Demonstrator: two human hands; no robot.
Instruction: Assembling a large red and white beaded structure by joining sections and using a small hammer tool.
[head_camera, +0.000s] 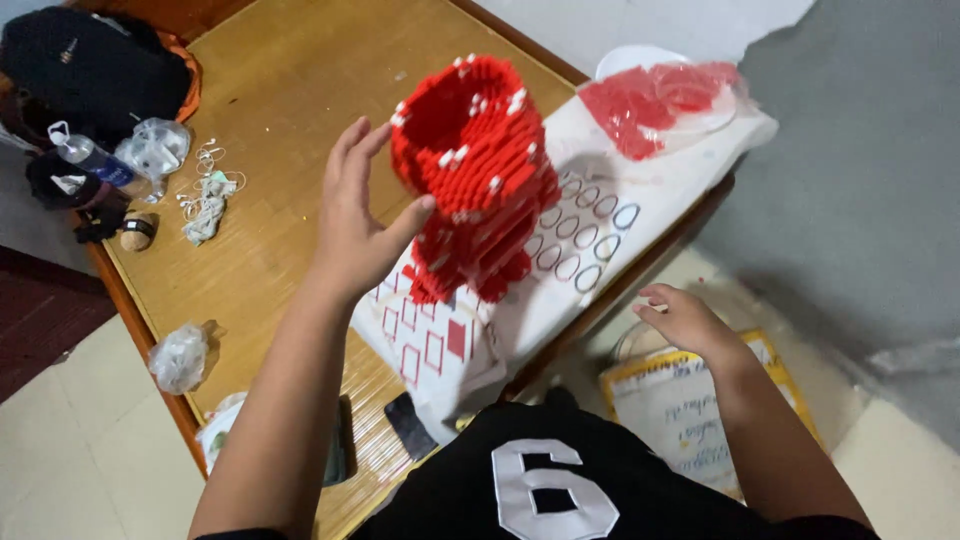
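- The red brick model (475, 175), a hollow tower of small interlocking pieces flecked with white studs, stands on a white printed sheet (560, 270) at about 12 o'clock from the person, on the wooden table (290, 90).
- The left hand (358, 215) is spread open against the model's side at its 9 o'clock, thumb touching the lower wall, fingers by the rim; it steadies rather than grips.
- The right hand (685, 318) hangs loose and empty at 3 o'clock, off the table edge, above a yellow-bordered paper (690, 400) on the floor.
- A clear bag of red pieces (660, 100) lies at 1 o'clock from the model, on the same sheet.
- Handling, as a judgement: the model looks light but brittle (press-fit walls tend to split along a layer), stiff until squeezed. Best taken low, both palms cradling the thicker base, not by the thin open rim.
- At 10 o'clock, well apart: a black bag (90, 60), a plastic bottle (90, 158) and tangled white cable (208, 200).
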